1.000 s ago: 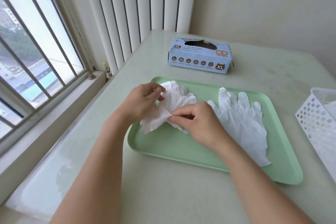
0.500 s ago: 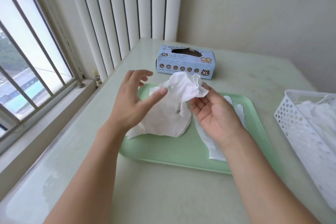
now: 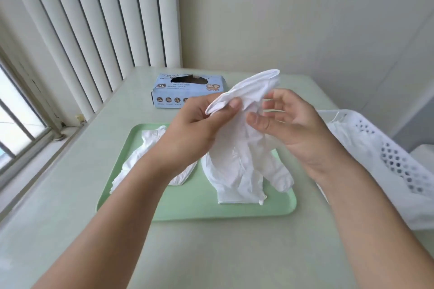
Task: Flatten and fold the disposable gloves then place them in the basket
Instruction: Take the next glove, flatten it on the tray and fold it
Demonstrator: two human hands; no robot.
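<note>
**Glove lifted clear of the tray, cuff up**

Since half a second ago you have raised the glove (image 3: 239, 152) higher and turned it cuff-up; your left hand (image 3: 199, 129), then spread beside it, now pinches the cuff edge between thumb and fingers (image 3: 234, 103); your right hand (image 3: 293, 124) sits just beside the cuff with its fingers loosely spread, and whether they touch the material you cannot tell from here. The glove hangs down with its finger ends draping onto the green tray (image 3: 164, 213), near the tray's front edge; a second glove (image 3: 145, 155) lies flat on the tray's left half, partly under your left forearm. To your right the white basket (image 3: 399, 162) stands on the desk (image 3: 211, 253) close to the tray's right edge, with white material already inside it; its near wall rises beside your right wrist. Behind the tray the blue glove box (image 3: 169, 91) sits toward the desk's far edge; blinds (image 3: 94, 30) and a window close off the left side; bare desk lies in front of the tray.
</note>
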